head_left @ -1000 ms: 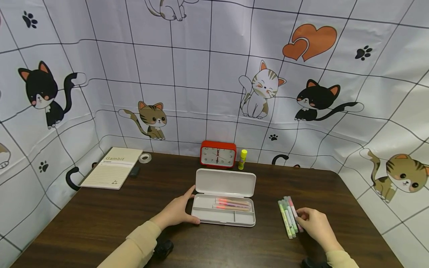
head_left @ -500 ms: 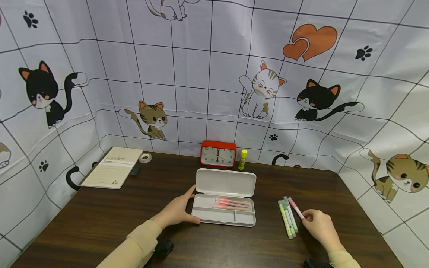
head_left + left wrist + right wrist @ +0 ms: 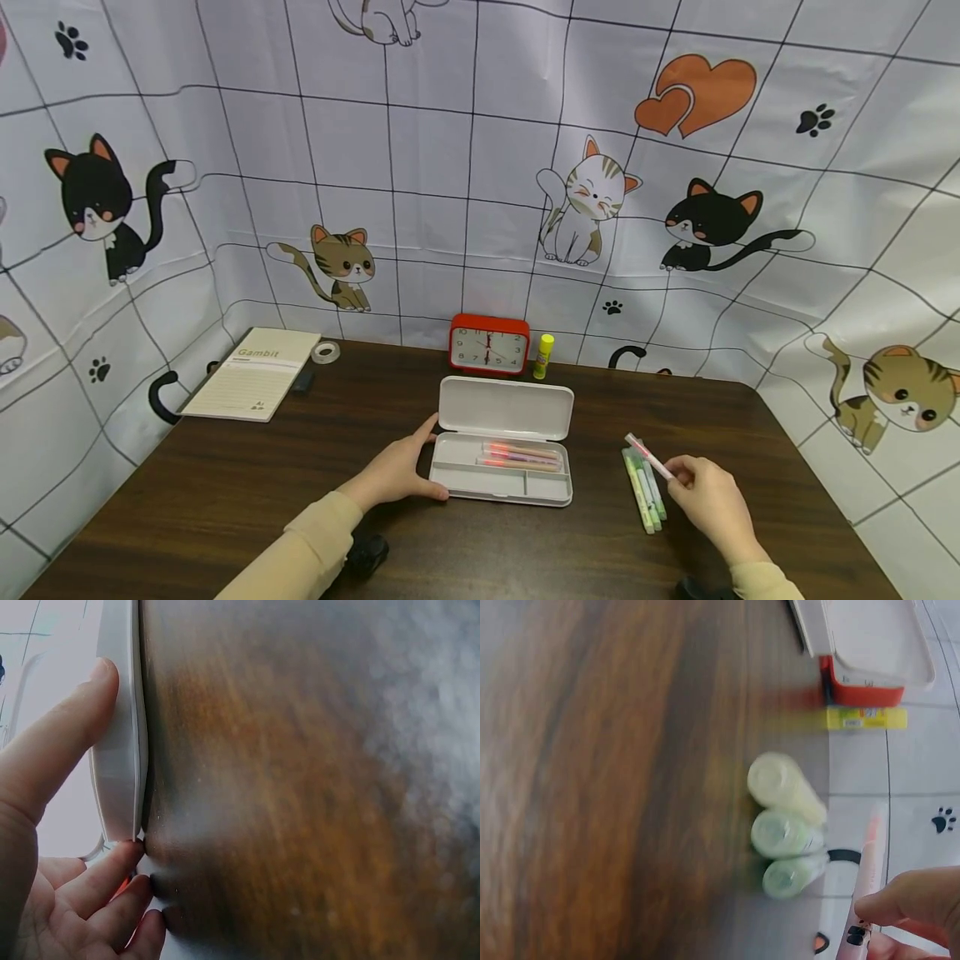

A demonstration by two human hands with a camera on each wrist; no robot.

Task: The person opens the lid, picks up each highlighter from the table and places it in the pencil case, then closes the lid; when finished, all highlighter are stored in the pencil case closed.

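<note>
A white pencil case [image 3: 504, 408] lies with its lid raised at the middle of the table, several orange and purple-tinted pens [image 3: 521, 457] in its rear compartment. At its left end my left hand [image 3: 392, 477] holds it, thumb at the front corner and fingers towards the back; the thumb [image 3: 82, 712] lies along the case's side in the left wrist view. My right hand [image 3: 708, 504] pinches a pink marker [image 3: 647, 456] near one end, tilted above the others. Beneath it, a yellow marker [image 3: 637, 492] and two green markers [image 3: 784, 834] lie side by side.
Behind the case stand a red clock [image 3: 489, 345] and a yellow glue stick [image 3: 543, 357]. A notebook [image 3: 255, 375], a tape roll [image 3: 325, 352] and a small dark object [image 3: 303, 382] sit at the back left. A cat-print cloth [image 3: 427, 208] hangs around the table.
My right hand has drawn the pink marker away from the group, lifted it and swung its far end leftward over the green markers. The left hand stays on the case.
</note>
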